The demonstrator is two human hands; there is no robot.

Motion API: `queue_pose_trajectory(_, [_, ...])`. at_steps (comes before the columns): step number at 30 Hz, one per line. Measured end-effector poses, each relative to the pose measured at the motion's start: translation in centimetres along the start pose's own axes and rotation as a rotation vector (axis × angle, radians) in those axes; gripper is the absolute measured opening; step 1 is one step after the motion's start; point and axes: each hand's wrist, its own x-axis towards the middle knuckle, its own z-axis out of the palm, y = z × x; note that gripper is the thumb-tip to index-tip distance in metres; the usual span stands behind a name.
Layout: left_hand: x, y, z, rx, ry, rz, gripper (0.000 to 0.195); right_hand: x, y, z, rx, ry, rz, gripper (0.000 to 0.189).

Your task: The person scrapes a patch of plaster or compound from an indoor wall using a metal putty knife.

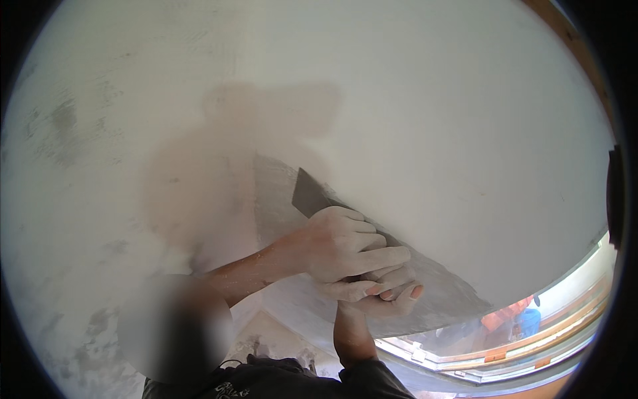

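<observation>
Both my hands are coated in pale dust and close together on one dark, flat-edged tool (310,193), perhaps a sanding board or trowel, lying against a plastered wall (423,124). My left hand (349,249) is wrapped over it, its fingers pointing right. Partly hidden under it, my right hand (394,297) comes up from below, its fingers curled at the tool's lower part. Around the tool lies a grey patch (443,279), darker than the pale plaster above it. The tool's far end shows beyond my left knuckles; its handle is mostly hidden.
At the lower right is a window (438,361) with wood-coloured frame parts; orange and blue things show beyond the glass. The wall on the left (65,119) has dark smudges and meets the other surface at a corner. A dark object (614,197) stands at the right rim.
</observation>
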Motion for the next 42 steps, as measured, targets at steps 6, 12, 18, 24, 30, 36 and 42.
queue_pose_trajectory(6, [0.2,0.1,-0.3,-0.033,0.021,0.012,0.044,0.2,-0.8,0.3,0.006,-0.002,-0.04,0.05])
queue_pose_trajectory(12, [-1.1,-0.4,0.7,-0.015,0.067,0.023,0.062,0.4,-1.9,2.8,-0.014,0.162,-0.096,0.045])
queue_pose_trajectory(18, [-0.3,0.7,-0.7,-0.024,-0.023,0.038,0.073,0.3,-5.8,2.7,-0.273,-0.082,-0.301,0.033])
queue_pose_trajectory(24, [-0.9,0.0,1.0,0.164,0.014,0.11,0.034,3.3,-7.7,4.1,-0.557,-0.182,-0.62,0.037])
queue_pose_trajectory(30, [-0.7,0.5,1.1,0.296,0.119,0.123,0.017,5.0,-6.6,3.4,-0.907,-0.588,-0.635,0.04])
queue_pose_trajectory(36, [-0.6,0.4,2.0,0.158,0.293,0.082,0.014,5.6,-4.4,3.9,-0.698,-0.662,-0.572,0.043])
queue_pose_trajectory(42, [-1.4,0.4,1.8,0.085,0.13,0.055,0.019,4.9,-4.5,4.3,-0.615,-0.644,-0.543,0.049])
